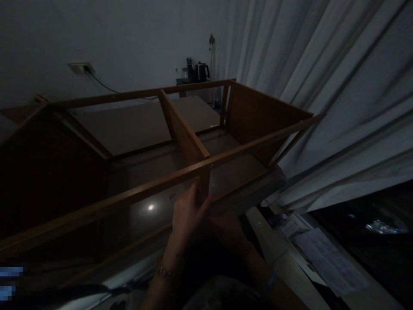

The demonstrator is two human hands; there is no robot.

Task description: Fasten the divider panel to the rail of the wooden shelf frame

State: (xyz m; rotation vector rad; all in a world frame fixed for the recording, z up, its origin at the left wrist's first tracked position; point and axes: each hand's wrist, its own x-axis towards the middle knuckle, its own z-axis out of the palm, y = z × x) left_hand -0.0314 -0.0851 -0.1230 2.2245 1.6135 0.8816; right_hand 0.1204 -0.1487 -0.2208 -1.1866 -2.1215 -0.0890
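Observation:
A large wooden frame (161,184) with rails, solid end panels and a middle divider (187,133) stretches across the view. My left hand (185,215) wraps round the short upright post (204,183) below the front rail, its thumb along the near side. A bracelet circles that wrist. Just right of it and lower, my right hand (227,230) lies in deep shadow close to the post's foot. Its fingers are too dark to make out, and I cannot tell whether it touches the wood.
Beneath the frame is a pale, shiny surface (135,217). White curtains (309,56) hang on the right. A black kettle (201,72) stands at the back near the wall. A socket (79,67) holds a plugged cord. Papers (329,260) lie low on the right.

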